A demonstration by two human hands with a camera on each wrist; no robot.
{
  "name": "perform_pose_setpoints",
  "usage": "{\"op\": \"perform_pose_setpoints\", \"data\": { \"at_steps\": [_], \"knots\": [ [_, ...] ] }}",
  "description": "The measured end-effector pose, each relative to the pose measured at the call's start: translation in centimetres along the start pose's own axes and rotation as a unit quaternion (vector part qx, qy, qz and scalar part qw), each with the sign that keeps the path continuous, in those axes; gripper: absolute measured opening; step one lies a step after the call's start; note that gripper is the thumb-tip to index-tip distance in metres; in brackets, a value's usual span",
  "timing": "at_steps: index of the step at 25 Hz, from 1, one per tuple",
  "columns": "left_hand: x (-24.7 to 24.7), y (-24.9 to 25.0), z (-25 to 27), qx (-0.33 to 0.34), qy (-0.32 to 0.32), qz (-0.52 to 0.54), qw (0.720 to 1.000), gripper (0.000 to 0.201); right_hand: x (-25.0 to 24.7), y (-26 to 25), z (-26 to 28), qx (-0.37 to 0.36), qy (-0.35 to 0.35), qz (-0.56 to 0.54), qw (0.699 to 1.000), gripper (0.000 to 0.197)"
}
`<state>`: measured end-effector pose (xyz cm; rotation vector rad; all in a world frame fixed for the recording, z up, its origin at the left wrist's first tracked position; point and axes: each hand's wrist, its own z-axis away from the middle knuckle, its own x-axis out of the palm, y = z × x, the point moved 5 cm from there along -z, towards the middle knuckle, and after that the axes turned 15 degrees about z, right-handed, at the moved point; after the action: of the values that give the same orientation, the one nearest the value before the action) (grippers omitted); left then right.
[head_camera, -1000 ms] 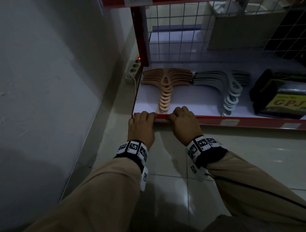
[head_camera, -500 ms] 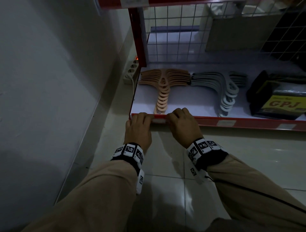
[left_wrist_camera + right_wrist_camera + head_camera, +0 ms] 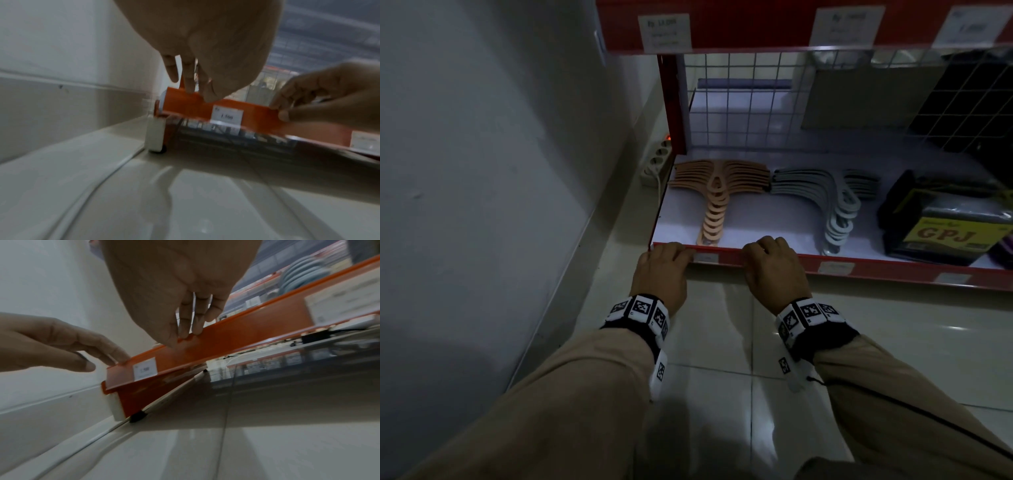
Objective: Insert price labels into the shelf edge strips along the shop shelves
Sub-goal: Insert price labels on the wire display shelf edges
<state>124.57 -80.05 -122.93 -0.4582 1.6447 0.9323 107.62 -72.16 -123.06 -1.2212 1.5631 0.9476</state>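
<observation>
A red shelf edge strip [image 3: 726, 257] runs along the front of the bottom shelf. A white price label [image 3: 705, 257] sits in it between my hands, also seen as the label [image 3: 226, 116] and the label [image 3: 145, 369]. My left hand [image 3: 664, 263] is at the strip's left end, its straight fingers [image 3: 115, 356] touching the top edge and the thumb apart. My right hand [image 3: 770, 263] has its fingers over the strip's top edge and its thumb [image 3: 284, 116] on the front face, pinching the strip [image 3: 257, 113].
More labels [image 3: 835, 267] sit further right in the strip, and the upper shelf strip [image 3: 750, 31] carries several. Tan hangers [image 3: 714, 202], grey hangers [image 3: 835, 212] and a black package [image 3: 941, 226] lie on the shelf. Wall at left, power strip [image 3: 657, 159] in the corner, tiled floor [image 3: 722, 342] below.
My hands have slid apart along the strip, the left to its end and the right further right. The label between them now shows. The view has tilted up.
</observation>
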Motion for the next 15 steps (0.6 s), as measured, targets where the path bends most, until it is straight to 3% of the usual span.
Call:
{"op": "perform_pose_setpoints", "data": {
  "at_steps": [4, 9, 15],
  "knots": [
    [-2.0, 2.7, -0.7, 0.031, 0.001, -0.026, 0.999, 0.047, -2.0, 2.9, 0.8, 0.043, -0.007, -0.029, 0.999, 0.029],
    [-6.5, 9.4, -3.9, 0.12, 0.026, -0.017, 0.992, 0.039, -8.0, 7.2, -0.6, 0.091, 0.077, -0.05, 0.992, 0.028],
    [-16.6, 18.1, -8.1, 0.248, 0.136, 0.005, 0.959, 0.032, -17.8, 11.5, -2.8, 0.134, 0.165, -0.017, 0.977, 0.029]
  ]
}}
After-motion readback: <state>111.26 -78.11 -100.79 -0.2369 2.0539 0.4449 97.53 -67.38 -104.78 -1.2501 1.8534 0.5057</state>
